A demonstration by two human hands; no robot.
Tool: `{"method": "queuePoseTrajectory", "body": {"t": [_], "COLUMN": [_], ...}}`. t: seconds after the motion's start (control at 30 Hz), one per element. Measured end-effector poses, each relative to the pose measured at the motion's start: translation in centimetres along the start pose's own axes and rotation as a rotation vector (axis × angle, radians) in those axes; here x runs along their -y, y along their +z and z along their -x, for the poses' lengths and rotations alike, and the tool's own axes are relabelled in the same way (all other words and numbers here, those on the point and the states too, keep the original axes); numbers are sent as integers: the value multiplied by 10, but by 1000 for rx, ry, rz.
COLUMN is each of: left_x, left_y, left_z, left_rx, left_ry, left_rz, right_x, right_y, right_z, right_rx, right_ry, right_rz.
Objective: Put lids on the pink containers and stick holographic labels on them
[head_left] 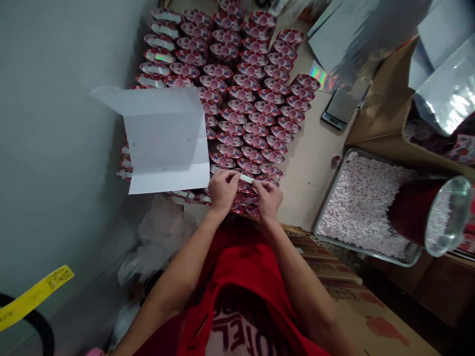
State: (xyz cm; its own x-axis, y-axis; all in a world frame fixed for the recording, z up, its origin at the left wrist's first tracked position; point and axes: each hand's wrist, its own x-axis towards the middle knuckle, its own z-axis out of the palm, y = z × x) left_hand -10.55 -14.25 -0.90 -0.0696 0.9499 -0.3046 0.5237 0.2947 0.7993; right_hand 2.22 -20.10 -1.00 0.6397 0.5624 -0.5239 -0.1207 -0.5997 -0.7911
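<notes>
Fingers of my left hand [223,190] and right hand [268,199] pinch a narrow pale strip [246,178] at ten and four o'clock; likely light, flexible, best held by its ends

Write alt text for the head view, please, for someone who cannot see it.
Two bare hands hold a pale strip over rows of red-patterned containers, some covered by a creased white sheet; a metal tray of small pale pieces sits at right.

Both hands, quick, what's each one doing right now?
Left hand: fingers closed, apparently pinching one end of a pale strip.
Right hand: fingers bent at the strip's other end; whether they grip it can't be told.
</notes>
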Motion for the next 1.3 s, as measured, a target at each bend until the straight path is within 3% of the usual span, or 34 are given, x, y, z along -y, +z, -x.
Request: {"method": "queuePoseTrajectory", "body": {"t": [0.13,0.43,0.6,0.8,0.9,1.03,1.07,1.2,1.3], "left_x": [0,6,2,-8,-15,-12,-9,1,1], "left_y": [3,9,13,14,10,-9,-16,-35,-38], "left_z": [-8,-11,-12,-27,-25,10,22,62,74], "left_rx": [-24,-12,-29,-127,-113,16,72,322,322], "left_ry": [130,135,49,-186,-192,-101,-161,-625,-722], "left_rz": [-255,-321,-332,-260,-151,127,224,680,825], "right_x": [-8,-9,1,7,13,21,22,16,9], "right_y": [12,13,14,10,5,1,1,8,16], "right_z": [-10,-9,-15,-25,-20,-7,-5,3,6], "right_rx": [-83,-51,-100,-99,-76,-66,-55,-52,-49], "right_ry": [-89,-69,-35,-28,-62,-140,-140,-112,-112], "right_rz": [281,470,628,542,339,62,36,24,42]}}
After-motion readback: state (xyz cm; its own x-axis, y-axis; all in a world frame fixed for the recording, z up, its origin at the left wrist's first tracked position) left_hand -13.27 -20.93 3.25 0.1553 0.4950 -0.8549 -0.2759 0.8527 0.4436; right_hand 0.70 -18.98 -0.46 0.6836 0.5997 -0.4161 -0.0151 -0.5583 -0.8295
